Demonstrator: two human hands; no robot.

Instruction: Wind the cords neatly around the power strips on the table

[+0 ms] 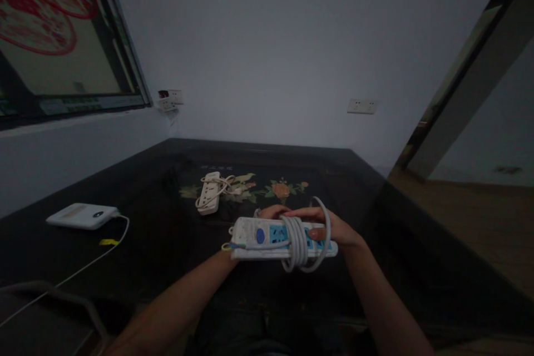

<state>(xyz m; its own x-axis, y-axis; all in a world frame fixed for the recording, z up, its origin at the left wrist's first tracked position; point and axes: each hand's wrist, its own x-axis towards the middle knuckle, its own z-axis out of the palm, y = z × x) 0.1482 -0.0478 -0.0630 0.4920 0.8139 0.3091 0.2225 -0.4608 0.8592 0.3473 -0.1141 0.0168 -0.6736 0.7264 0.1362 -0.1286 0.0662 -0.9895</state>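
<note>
A white power strip with blue sockets is held up over the near part of the table, its socket face toward me. Its grey cord is wound several times around the middle, and one loose loop hangs at the right. Bare coloured wire ends show at the strip's left end. My right hand grips the right part, thumb on the sockets and fingers along the top edge. Behind the strip, my left hand supports it; most of that hand is hidden, with some fingers showing over the top.
A second, smaller white power strip with its cord bundled lies farther back on the black table. At the left sits a white flat device with a cable running off the near left side. Wall sockets are beyond.
</note>
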